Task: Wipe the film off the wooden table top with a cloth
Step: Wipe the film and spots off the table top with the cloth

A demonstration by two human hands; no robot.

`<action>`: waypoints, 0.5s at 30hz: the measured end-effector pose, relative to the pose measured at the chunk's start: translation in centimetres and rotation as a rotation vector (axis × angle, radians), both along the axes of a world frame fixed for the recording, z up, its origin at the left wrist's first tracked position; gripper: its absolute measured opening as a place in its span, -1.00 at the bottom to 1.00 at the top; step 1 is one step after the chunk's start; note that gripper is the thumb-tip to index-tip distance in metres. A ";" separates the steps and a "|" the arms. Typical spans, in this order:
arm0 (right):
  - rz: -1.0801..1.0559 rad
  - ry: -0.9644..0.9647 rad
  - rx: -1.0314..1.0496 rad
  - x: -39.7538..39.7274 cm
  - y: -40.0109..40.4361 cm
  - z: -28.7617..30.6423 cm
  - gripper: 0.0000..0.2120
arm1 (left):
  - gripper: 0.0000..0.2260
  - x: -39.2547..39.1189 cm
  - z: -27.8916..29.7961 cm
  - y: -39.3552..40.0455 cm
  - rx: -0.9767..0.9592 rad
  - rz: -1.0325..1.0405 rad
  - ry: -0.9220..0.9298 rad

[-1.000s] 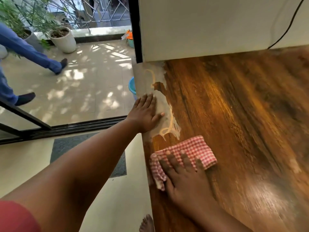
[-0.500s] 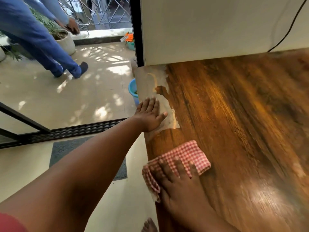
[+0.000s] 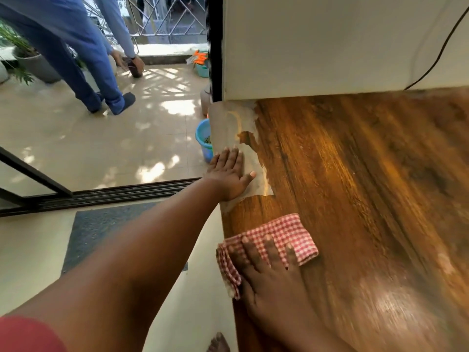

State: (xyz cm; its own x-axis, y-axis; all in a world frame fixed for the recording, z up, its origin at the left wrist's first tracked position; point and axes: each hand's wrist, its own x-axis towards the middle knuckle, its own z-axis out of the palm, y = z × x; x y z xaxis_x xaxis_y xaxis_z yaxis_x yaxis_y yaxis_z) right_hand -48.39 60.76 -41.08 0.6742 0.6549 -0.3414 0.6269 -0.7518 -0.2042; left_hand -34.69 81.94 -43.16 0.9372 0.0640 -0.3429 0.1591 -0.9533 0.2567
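A dark wooden table top [image 3: 355, 186] fills the right half of the head view. A pale grey film [image 3: 229, 125] covers its far left corner, with a ragged edge against the bare wood. My left hand [image 3: 229, 174] lies flat on the film at the table's left edge, fingers spread. A folded red-and-white checked cloth [image 3: 281, 237] lies on the wood nearer to me. My right hand [image 3: 269, 278] presses flat on the cloth, fingers over its near half. One corner of the cloth hangs over the table's left edge.
A white wall [image 3: 330, 47] with a black cable [image 3: 439, 54] runs behind the table. Left of the table are a blue bucket [image 3: 204, 138], a sliding-door track [image 3: 114, 194] and a dark mat [image 3: 101, 224]. A person in blue [image 3: 76, 52] bends down on the tiled balcony.
The filmed patch near my left hand has shrunk, with more bare wood showing. The cloth and my right hand slid toward the table's left edge. The person in blue walked in and bent down.
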 end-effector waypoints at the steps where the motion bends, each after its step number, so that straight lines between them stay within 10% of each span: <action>1: -0.005 0.018 -0.002 0.1 -0.9 0.0 -0.56 | -0.32 -0.2 -0.3 0.0 -0.015 0.003 -0.026; 6: -0.087 -0.051 -0.039 5.5 -1.7 0.0 -0.53 | -0.40 -0.8 -1.1 0.3 -0.209 0.104 -0.209; 12: -0.131 -0.086 0.018 13.5 7.0 -1.1 -0.47 | -0.34 0.1 0.7 0.3 -0.993 0.534 -0.339; 15: -0.023 -0.122 0.054 13.0 8.2 -1.3 -0.46 | -0.31 0.7 0.8 0.4 -0.931 0.517 -0.336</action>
